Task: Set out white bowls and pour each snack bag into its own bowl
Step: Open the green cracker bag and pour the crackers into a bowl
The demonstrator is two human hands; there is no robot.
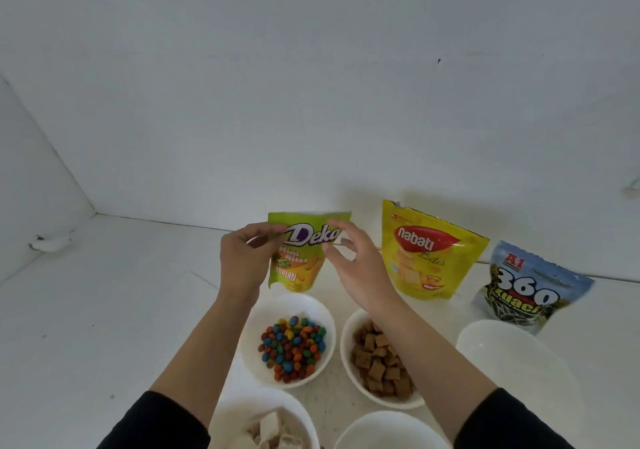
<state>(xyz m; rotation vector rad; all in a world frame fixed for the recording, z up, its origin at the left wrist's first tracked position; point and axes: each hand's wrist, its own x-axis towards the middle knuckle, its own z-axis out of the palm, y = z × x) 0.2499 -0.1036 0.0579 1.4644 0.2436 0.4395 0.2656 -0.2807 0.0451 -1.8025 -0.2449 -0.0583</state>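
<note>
While both hands pinch it, Deka pouch (pixel 301 268): upright above mid-worktop (pixel 104 310), behind the candy bowl (pixel 251 337), apparently poised for tearing.
Left hand (pixel 242 258): fingers nipping the top-left corner.
Right hand (pixel 356 268): thumb and forefinger holding the top edge.
Material: glossy, crinkled green film.
Empty bowl (pixel 391 431): smooth, round, white, waiting at the near edge.

Green Deka bag (pixel 300 265) upright behind candy bowl (pixel 311 305) and brown-biscuit bowl (pixel 348 344)
</note>
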